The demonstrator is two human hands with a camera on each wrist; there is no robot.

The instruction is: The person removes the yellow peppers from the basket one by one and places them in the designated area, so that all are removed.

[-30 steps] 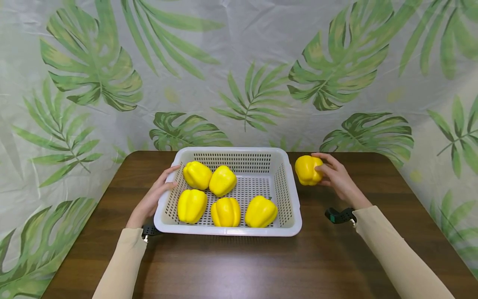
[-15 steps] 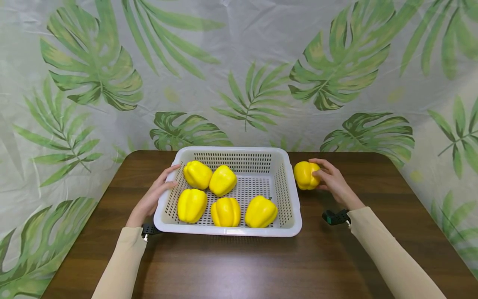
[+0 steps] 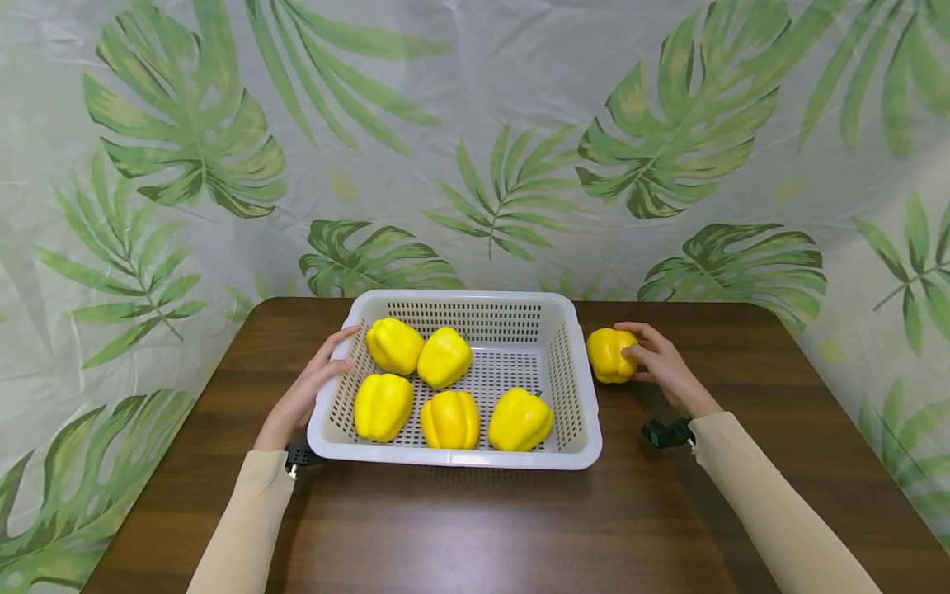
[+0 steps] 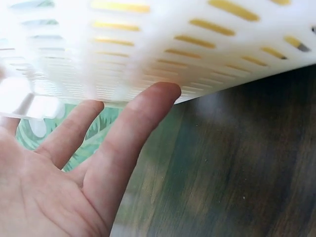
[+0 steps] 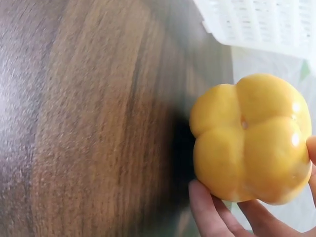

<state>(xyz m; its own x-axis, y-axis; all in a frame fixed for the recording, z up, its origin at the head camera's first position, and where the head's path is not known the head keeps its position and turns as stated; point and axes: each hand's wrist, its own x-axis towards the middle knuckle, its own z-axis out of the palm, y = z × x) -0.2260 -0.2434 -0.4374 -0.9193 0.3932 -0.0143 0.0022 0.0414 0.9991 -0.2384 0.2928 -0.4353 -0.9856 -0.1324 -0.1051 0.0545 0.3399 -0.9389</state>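
Yellow bell pepper (image 3: 609, 356): is gripped by the right hand (image 3: 665, 371), with thumb and fingers curled round the side facing away from the white perforated basket (image 3: 460, 459). Is outside the basket, just beside the right wall, on or just above the dark wooden tabletop (image 3: 475, 528); cannot tell which. In the right wrist view, shows four rounded lobes meeting at a small central pit. Left hand (image 3: 306, 384): rests against the left wall and rim of the basket, with fingers and thumb spread and fairly straight, not clenched. Inside the basket: five more yellow bell peppers (image 3: 449, 421), three grouped toward the left, one at front centre, one at front right. Farther out: beige sleeves (image 3: 241, 528) on both forearms, a black wristband (image 3: 666, 432) at the right wrist, a leaf-printed cloth (image 3: 475, 74) behind the tabletop.
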